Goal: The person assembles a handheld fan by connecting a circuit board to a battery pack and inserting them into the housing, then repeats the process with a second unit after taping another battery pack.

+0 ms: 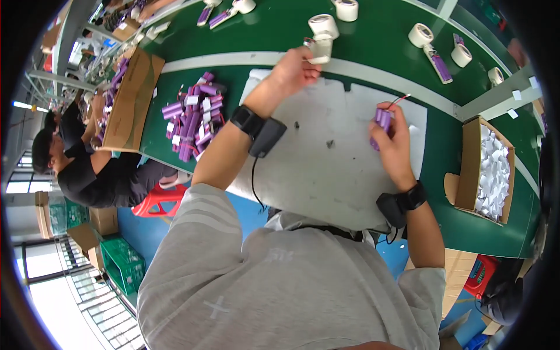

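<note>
Hands stand well apart above a gray mat [326, 181]. The right hand [395, 140] is closed around a purple battery pack [382, 118], thumb laid against it, inward from the mat's far right corner. That pack looks stiff and easy for one hand, though probably dense for its size; its smooth wrap could be slippery. The sides of the cells seem the best place to take hold; the thin red and dark lead [400, 100], sticking out past the fingers, looks fragile and a poor handle. The left hand [296, 73] is loosely curled at the mat's far edge, beside a white tape holder [320, 51]; whether its fingers pinch anything cannot be told. A tape roll [322, 25] sits just beyond. Off the mat's left edge, a pile of similar packs [195, 116] rests on the green counter [466, 233]. Toward the counter's right edge stands a cardboard box [468, 166] of white scraps [494, 175].
</note>
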Tool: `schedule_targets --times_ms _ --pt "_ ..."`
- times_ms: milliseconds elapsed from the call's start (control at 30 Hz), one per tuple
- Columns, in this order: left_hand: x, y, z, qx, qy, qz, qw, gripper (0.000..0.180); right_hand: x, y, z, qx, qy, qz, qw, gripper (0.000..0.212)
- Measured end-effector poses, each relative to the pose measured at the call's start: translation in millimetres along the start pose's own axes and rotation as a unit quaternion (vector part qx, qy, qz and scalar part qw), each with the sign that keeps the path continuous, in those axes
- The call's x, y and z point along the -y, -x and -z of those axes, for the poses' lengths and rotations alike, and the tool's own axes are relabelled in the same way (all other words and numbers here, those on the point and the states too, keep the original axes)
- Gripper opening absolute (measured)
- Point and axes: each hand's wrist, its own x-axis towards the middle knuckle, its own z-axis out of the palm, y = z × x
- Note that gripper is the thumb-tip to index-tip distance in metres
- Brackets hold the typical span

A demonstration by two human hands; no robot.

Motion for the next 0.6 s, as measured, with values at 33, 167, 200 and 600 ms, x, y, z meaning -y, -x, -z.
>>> schedule_targets --times_ms 33,167,200,600 --pt "15 24 -14 0.009 0.009 0.012 1.0 0.018 -3 -1 2 0.013 0.002 -0.008 1.0 0.034" --pt "56 83 -60 0.07 0.033 0.045 0.996 0.02 -3 -3 6 -0.026 -0.064 0.04 0.997 0.027" --pt "64 90 -66 0.091 0.04 0.054 0.994 0.018 1 -2 6 -0.043 -0.089 0.05 0.994 0.026" --pt "63 60 -43 0.008 -0.412 -0.32 0.853 0.026 14 -5 13 -0.015 0.15 -0.014 0.989 0.027"
